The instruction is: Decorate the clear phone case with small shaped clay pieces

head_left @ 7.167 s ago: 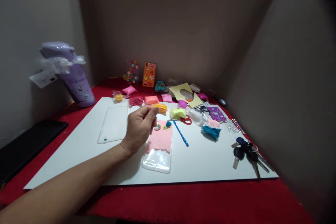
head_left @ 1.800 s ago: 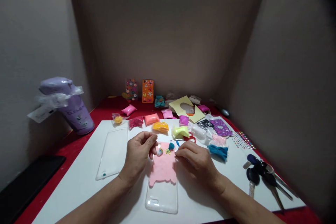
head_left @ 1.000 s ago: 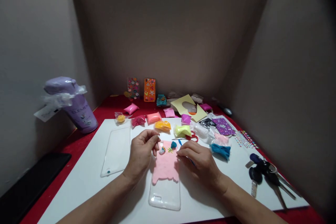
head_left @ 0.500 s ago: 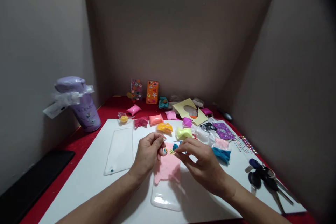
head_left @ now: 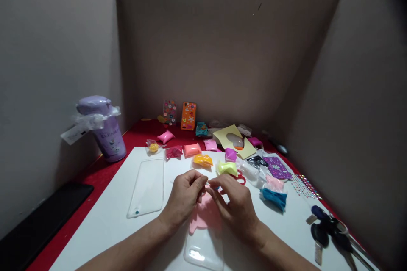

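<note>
My left hand (head_left: 185, 192) is closed in a pinch, thumb against forefinger, above the far end of a flat pink clay sheet (head_left: 205, 217). Close beside it, the fingertips of my right hand (head_left: 237, 203) are pinched too and nearly meet the left ones. Whatever small piece sits between the fingers is too small and hidden to name. The pink sheet lies on a clear phone case (head_left: 203, 255), whose near end shows below it. A bit of blue (head_left: 217, 188) shows beneath the right fingers. Red-handled scissors (head_left: 241, 177) lie just beyond the right hand.
A second clear case (head_left: 146, 186) lies left on the white board (head_left: 104, 228). Several clay packets, including orange (head_left: 202, 160), yellow (head_left: 227, 167) and blue (head_left: 274, 198), lie beyond the hands. Keys (head_left: 327, 224) are at right, a purple tumbler (head_left: 111, 139) at left, decorated cases (head_left: 188, 116) behind.
My right hand has moved left, bringing its fingertips to the left hand's, and now covers most of the small blue and yellow pieces. The whole view has shifted slightly.
</note>
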`<state>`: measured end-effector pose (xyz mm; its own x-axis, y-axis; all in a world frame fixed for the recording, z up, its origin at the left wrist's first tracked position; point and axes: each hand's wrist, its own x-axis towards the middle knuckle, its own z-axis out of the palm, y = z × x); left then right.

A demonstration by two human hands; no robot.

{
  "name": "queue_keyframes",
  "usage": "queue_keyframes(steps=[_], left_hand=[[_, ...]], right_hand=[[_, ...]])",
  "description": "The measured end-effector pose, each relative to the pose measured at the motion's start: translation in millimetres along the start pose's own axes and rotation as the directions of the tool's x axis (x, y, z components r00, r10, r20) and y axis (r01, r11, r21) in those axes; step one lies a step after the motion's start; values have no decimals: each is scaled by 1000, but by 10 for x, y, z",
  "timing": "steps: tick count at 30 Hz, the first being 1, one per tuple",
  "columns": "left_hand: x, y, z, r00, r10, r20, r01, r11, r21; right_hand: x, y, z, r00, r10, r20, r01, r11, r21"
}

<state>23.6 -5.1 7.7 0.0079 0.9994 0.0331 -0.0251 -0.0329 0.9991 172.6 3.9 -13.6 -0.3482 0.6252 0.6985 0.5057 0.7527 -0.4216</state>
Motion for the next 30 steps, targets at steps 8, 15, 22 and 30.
queue_keyframes(steps=[8, 15, 22, 30], left_hand=[[-22, 3, 4, 997, 69, 23, -72, 974, 214], [-35, -3, 7, 990, 125, 70, -140, 938, 317], [-52, -7, 4, 992, 75, 100, -96, 969, 227], [-56, -9, 2, 980, 102, 168, -143, 956, 255]], right_hand=[[-77, 25, -9, 998, -53, -17, 53, 999, -4], [-129, 27, -32, 1000, -21, 17, 20, 1000, 18], [-124, 24, -6, 997, 57, -46, -54, 996, 64], [-131, 18, -9, 992, 116, -58, -113, 992, 55]])
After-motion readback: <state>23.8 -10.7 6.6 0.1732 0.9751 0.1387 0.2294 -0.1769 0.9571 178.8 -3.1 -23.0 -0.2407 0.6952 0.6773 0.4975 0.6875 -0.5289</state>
